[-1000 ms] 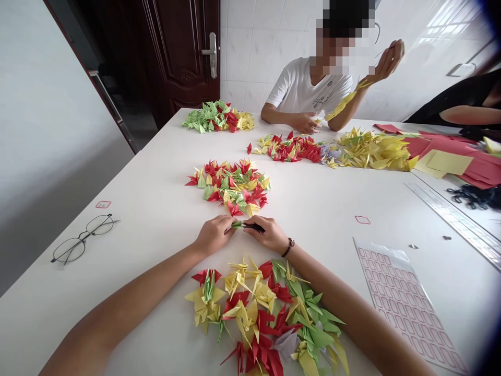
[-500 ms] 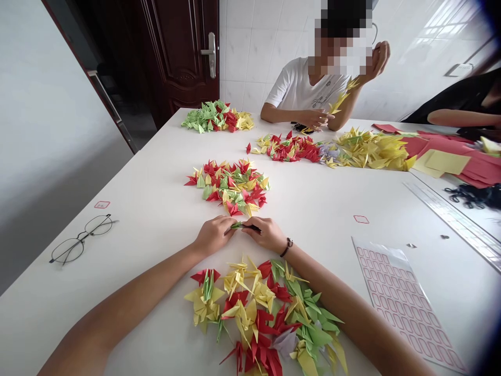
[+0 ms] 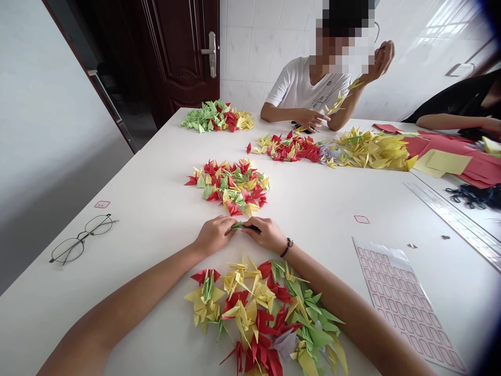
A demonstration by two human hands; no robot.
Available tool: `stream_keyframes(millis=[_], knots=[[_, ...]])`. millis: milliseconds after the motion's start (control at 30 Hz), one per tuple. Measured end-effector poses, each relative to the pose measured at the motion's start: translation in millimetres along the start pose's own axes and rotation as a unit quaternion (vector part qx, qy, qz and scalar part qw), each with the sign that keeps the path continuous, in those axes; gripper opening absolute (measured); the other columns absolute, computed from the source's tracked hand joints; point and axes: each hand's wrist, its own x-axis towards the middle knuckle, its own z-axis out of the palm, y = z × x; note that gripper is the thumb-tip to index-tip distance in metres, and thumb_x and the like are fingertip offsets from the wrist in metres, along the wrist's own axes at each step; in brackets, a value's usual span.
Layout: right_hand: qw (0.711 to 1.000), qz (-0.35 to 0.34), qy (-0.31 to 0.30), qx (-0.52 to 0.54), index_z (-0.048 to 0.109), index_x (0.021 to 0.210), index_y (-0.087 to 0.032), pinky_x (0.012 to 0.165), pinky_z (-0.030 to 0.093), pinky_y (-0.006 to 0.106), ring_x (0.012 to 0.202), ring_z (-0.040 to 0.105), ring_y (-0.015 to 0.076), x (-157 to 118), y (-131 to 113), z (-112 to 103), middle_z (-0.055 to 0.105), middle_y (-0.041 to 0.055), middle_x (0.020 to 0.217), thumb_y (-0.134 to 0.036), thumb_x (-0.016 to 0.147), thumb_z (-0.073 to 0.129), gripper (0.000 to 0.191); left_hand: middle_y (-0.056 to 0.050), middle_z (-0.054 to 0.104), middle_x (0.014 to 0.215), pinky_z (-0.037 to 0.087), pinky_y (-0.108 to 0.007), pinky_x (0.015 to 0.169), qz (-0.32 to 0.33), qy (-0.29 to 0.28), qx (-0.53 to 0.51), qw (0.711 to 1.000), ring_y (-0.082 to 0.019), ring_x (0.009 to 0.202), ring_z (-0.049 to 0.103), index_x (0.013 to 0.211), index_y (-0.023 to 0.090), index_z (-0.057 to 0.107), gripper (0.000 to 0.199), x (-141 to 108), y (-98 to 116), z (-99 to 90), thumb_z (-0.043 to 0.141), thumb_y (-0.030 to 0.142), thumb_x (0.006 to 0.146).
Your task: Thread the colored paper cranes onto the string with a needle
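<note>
My left hand (image 3: 212, 235) and my right hand (image 3: 267, 234) meet near the middle of the white table (image 3: 152, 209). Between them is a small green folded paper piece (image 3: 237, 225), pinched by both hands and partly covered by the fingers. Something dark, too small to make out, shows at my right fingers. Beyond my hands lies a pile of red, green and yellow paper cranes (image 3: 230, 183). Closer to me, between my forearms, is a loose heap of larger paper cranes (image 3: 250, 313) in yellow, red, green and pale purple.
Glasses (image 3: 82, 237) lie at left, a sticker sheet (image 3: 407, 303) at right. A person in a white shirt (image 3: 301, 83) holds yellow paper cranes behind more piles (image 3: 371, 149). Red paper sheets (image 3: 442, 149) and a dark-sleeved person (image 3: 454, 102) are at the far right.
The other person's hands have moved slightly apart, and the yellow strand between them has shifted lower. The arm at the far right has moved left. My hands look unchanged.
</note>
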Motion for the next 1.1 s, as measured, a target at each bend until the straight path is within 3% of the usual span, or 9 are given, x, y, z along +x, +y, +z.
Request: stream_keyframes(millis=[933,1100], knots=[[0.999,0.038,-0.008,0.032,0.057,0.075,-0.019,0.057,0.046,0.023,0.06,0.06,0.0133,0.4,-3.7,-0.7,0.067,0.0043,0.073,-0.026,0.08,0.051,0.011,-0.001,0.065,0.075,0.045,-0.024,0.063,-0.022,-0.021,-0.005,1.0,-0.014,0.073,0.059,0.08,0.018,0.057,0.011,1.3,2.7,-2.2,0.048,0.025,0.081],[0.999,0.036,0.0,0.032,0.058,0.077,-0.019,0.057,0.046,0.023,0.061,0.06,0.0135,0.5,-2.8,-1.1,0.067,0.0046,0.075,-0.027,0.079,0.053,0.01,-0.002,0.064,0.075,0.044,-0.023,0.061,-0.034,-0.004,-0.015,0.999,-0.013,0.068,0.058,0.08,0.018,0.058,0.009,0.7,1.8,-1.8,0.05,0.022,0.079]])
